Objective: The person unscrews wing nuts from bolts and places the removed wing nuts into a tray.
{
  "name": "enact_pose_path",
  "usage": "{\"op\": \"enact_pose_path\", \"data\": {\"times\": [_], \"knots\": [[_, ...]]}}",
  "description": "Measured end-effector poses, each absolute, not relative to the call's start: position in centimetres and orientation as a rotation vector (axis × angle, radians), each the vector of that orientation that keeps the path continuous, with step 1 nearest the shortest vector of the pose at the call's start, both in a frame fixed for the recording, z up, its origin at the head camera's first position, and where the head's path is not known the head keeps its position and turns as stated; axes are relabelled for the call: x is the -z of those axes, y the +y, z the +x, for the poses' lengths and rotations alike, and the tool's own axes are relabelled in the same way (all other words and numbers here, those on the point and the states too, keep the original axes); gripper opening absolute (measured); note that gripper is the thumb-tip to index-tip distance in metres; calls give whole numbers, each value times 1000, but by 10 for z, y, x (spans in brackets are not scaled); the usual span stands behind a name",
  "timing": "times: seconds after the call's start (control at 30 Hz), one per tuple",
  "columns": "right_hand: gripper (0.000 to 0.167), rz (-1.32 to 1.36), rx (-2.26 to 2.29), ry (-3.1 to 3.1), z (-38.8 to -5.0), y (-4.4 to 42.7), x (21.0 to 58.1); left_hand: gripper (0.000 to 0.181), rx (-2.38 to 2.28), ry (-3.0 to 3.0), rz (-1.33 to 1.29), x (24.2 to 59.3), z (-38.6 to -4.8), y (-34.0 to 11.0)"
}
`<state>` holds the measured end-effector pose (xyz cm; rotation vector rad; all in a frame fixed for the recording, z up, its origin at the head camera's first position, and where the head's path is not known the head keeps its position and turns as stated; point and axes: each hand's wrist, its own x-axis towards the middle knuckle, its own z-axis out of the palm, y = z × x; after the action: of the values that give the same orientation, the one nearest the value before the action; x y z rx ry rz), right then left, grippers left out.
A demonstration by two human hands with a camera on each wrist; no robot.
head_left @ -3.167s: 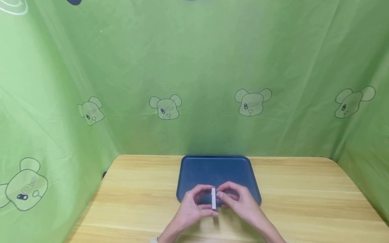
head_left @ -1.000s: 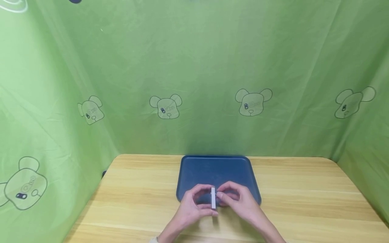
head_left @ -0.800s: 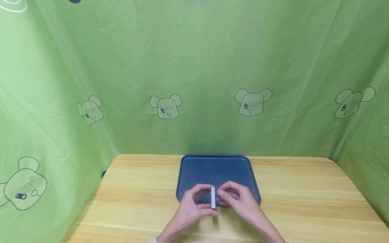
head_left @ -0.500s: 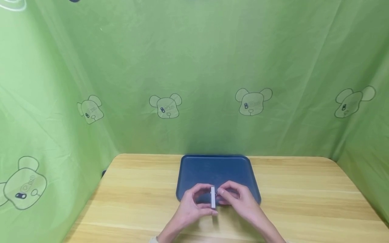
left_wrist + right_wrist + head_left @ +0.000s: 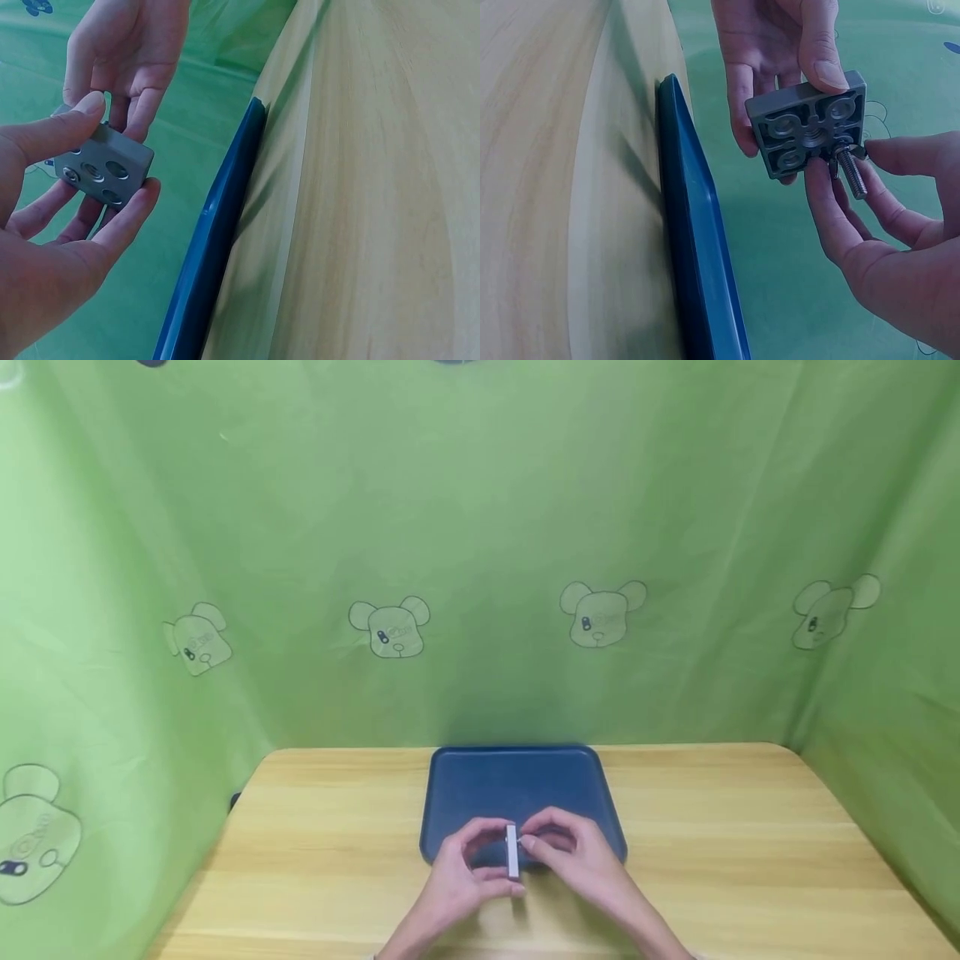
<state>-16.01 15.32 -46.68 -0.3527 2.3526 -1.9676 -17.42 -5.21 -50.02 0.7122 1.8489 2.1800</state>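
Note:
A grey square block (image 5: 513,852) with round holes stands on edge above the tray's near edge in the head view. My left hand (image 5: 455,877) grips it by opposite edges between thumb and fingers. From one corner hole of the block (image 5: 780,112) a threaded metal bolt (image 5: 853,174) sticks out on the ribbed face. A small metal piece, apparently a wing nut (image 5: 858,151), sits around the bolt; my right hand (image 5: 900,247) pinches it between thumb and fingers. The left wrist view shows the block's smooth face (image 5: 131,150) with a bolt head (image 5: 71,174) in one recess.
A blue tray (image 5: 517,777) lies on the light wooden table (image 5: 735,843), partly beneath and behind the hands. Green curtains (image 5: 480,527) with bear-head drawings hang behind and on both sides of the table.
The head view has turned slightly right, so table, tray and hands appear farther left. My right thumb tip has shifted a little lower beside the block. My left hand keeps its grip.

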Motion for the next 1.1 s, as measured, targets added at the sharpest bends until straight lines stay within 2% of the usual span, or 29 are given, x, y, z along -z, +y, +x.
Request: {"op": "enact_pose_path", "data": {"times": [1.1], "knots": [[33,-288,1951,2347,-159,152,466,70,-2167,1877,656,502,-173,-54]]}}
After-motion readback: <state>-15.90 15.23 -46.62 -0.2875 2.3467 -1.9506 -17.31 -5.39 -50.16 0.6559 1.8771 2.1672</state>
